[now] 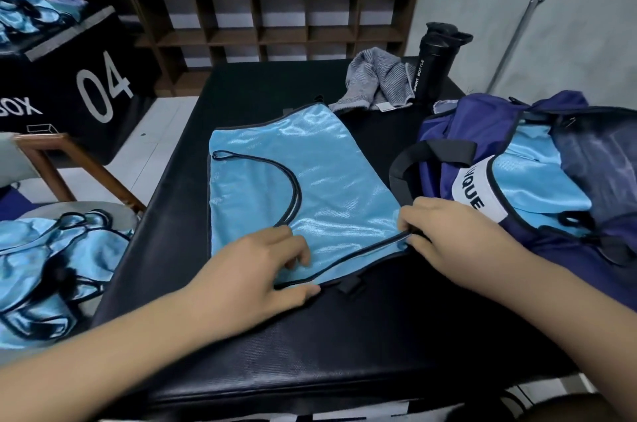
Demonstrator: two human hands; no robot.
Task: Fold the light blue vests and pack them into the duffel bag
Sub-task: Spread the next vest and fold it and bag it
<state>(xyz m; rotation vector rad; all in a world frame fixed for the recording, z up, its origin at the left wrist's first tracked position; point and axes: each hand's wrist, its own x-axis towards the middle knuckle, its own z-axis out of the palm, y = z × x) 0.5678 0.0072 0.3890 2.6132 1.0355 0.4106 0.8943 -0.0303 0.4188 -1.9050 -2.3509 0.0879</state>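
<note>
— Nearest thing?
— Black table (310,345), its front edge at 6 o'clock, with both forearms reaching over it.
— And the hands?
— Left hand (255,270) pinches the near hem of the vest (310,180), thumb under and fingers on top. Right hand (444,235), toward 3 o'clock from it, pinches the same hem at its corner. They are apart, each clamped on that hem.
— How does the vest lie?
— Flat at the table's centre, a black-trimmed armhole on top.
— Containers?
— Bag (441,145), navy, at 3 o'clock, just beside the vest, mouth open. Light blue cloth lies inside; how many vests, I cannot tell. A white label at the mouth ends in "QUE"; the rest is hidden.
— Farther out?
— Pile (55,270) of loose vests at 8 o'clock on a chair (79,166), cut off by the frame. Towel (375,83) and bottle (434,66) at 1 o'clock, by the table's far edge. Box (86,77) marked "04" at 10 o'clock carries more blue cloth, blurred. Shelf (275,25) at 12 o'clock, its cubbies hard to make out.
</note>
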